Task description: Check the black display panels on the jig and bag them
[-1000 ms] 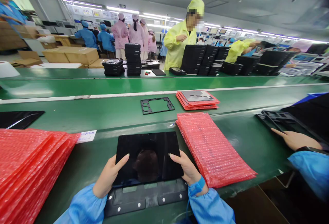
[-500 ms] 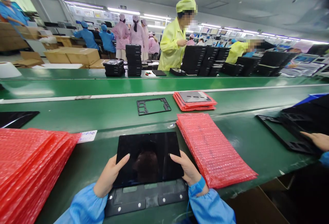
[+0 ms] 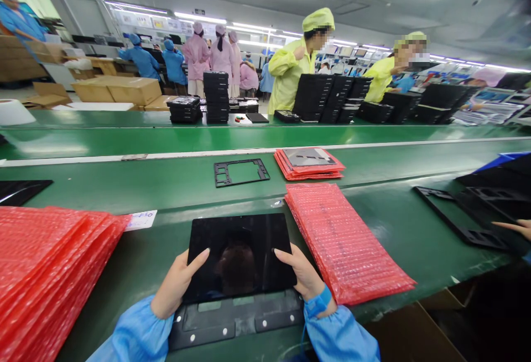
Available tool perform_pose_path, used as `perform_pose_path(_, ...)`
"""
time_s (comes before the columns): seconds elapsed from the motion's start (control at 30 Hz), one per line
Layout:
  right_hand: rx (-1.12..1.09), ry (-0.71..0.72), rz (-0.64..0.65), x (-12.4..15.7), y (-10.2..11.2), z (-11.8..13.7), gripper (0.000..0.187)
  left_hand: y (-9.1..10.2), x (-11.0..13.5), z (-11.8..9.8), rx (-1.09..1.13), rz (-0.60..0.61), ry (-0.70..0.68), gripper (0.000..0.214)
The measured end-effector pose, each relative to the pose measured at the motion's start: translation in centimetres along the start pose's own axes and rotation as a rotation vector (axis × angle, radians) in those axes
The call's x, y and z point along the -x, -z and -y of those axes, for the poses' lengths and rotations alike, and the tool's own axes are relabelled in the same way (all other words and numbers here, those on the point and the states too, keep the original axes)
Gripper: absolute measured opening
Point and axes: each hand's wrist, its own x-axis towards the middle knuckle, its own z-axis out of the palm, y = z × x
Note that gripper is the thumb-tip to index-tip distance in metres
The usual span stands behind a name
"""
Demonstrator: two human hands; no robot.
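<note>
A black glossy tablet panel (image 3: 238,251) is held over a dark grey fixture (image 3: 236,320) at the near edge of the green bench. My left hand (image 3: 174,284) grips the panel's lower left edge, thumb lying on the glass. My right hand (image 3: 302,273) grips its lower right edge the same way. Both arms wear blue sleeves. A pile of red bubble bags (image 3: 346,240) lies just right of the panel. A bigger pile of red bubble bags (image 3: 45,268) spreads at my left.
On the green conveyor belt (image 3: 124,185) lie a black plastic frame (image 3: 241,172), a red bag stack with a grey plate on top (image 3: 307,163) and a black panel (image 3: 20,190). A co-worker's hand (image 3: 514,228) touches black frames (image 3: 468,212) at right. Workers and black tray stacks (image 3: 332,96) stand beyond.
The black frame, the red stack with the plate and the black panel at far left have drifted left on the belt. The co-worker's hand at right drew back. My hands have not moved.
</note>
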Motion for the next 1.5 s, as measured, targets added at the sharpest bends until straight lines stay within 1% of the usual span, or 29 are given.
perform_pose_path(0.4, -0.017, 0.007, -0.022, 0.1, -0.3, 0.1, 0.045, 0.1, -0.1, 0.4, 0.004, -0.004, 0.018, 0.051)
perform_pose_path(0.47, -0.027, 0.01, -0.035, 0.1, -0.3, 0.0, 0.044, 0.0, -0.1, 0.2, 0.055, -0.009, 0.044, 0.05)
perform_pose_path(0.53, -0.049, 0.014, -0.043, 0.1, -0.3, -0.2, 0.042, -0.1, 0.0, -0.3, 0.17, -0.002, 0.098, 0.051)
perform_pose_path(0.6, -0.086, 0.016, -0.04, 0.2, -0.3, -0.3, 0.039, -0.1, -0.3, -1.3, 0.289, 0.044, 0.158, 0.058)
perform_pose_path(0.63, -0.108, 0.013, -0.035, 0.2, -0.3, -0.3, 0.037, 0.0, -0.6, -2.0, 0.315, 0.069, 0.167, 0.063)
perform_pose_path(0.67, -0.132, 0.007, -0.029, 0.3, -0.3, -0.3, 0.035, 0.1, -1.2, -2.7, 0.298, 0.08, 0.148, 0.067)
perform_pose_path(0.73, -0.186, -0.005, -0.027, 0.4, -0.3, -0.3, 0.032, 0.4, -3.2, -4.3, 0.097, 0.027, 0.014, 0.071)
perform_pose_path(0.77, -0.214, -0.009, -0.031, 0.5, -0.3, -0.3, 0.031, 0.6, -4.6, -5.1, -0.056, -0.039, -0.084, 0.07)
perform_pose_path(0.8, -0.24, -0.01, -0.04, 0.5, -0.3, -0.3, 0.031, 0.7, -6.3, -5.8, -0.264, -0.12, -0.2, 0.069)
perform_pose_path(0.83, -0.265, -0.009, -0.051, 0.6, -0.3, -0.3, 0.032, 0.8, -8.3, -6.4, -0.332, -0.159, -0.236, 0.066)
perform_pose_path(0.93, -0.321, -0.011, -0.086, 0.7, -0.2, -0.4, 0.035, 1.1, -14.8, -7.9, -0.478, -0.252, -0.273, 0.062)
perform_pose_path(1.0, -0.349, -0.012, -0.103, 0.8, -0.1, -0.4, 0.038, 1.0, -18.8, -8.5, -0.579, -0.34, -0.269, 0.07)
perform_pose_path(1.07, -0.368, -0.006, -0.114, 0.8, 0.0, -0.4, 0.041, 0.8, -21.7, -8.8, -0.659, -0.437, -0.234, 0.083)
perform_pose_path(1.13, -0.38, 0.003, -0.118, 0.8, 0.1, -0.4, 0.045, 0.7, -23.7, -8.9, -0.707, -0.527, -0.175, 0.093)
perform_pose_path(1.17, -0.386, 0.007, -0.117, 0.8, 0.2, -0.3, 0.048, 0.6, -24.4, -8.9, -0.72, -0.563, -0.14, 0.093)
perform_pose_path(1.2, -0.393, 0.01, -0.115, 0.8, 0.2, -0.3, 0.05, 0.7, -24.9, -8.9, -0.725, -0.59, -0.105, 0.089)
perform_pose_path(1.27, -0.406, 0.013, -0.108, 0.8, 0.3, -0.3, 0.052, 0.9, -25.3, -9.1, -0.712, -0.62, -0.043, 0.07)
perform_pose_path(1.33, -0.415, 0.015, -0.1, 0.8, 0.2, -0.3, 0.052, 1.6, -25.2, -9.4, -0.665, -0.631, -0.006, 0.052)
perform_pose_path(1.37, -0.414, 0.017, -0.098, 0.8, 0.2, -0.3, 0.051, 2.0, -25.0, -9.7, -0.628, -0.631, 0.008, 0.047)
perform_pose_path(1.43, -0.405, 0.023, -0.096, 0.8, 0.2, -0.3, 0.049, 3.0, -23.9, -10.2, -0.522, -0.606, 0.033, 0.044)
perform_pose_path(1.5, -0.387, 0.031, -0.097, 0.8, 0.2, -0.4, 0.047, 4.1, -22.1, -10.3, -0.384, -0.542, 0.063, 0.039)
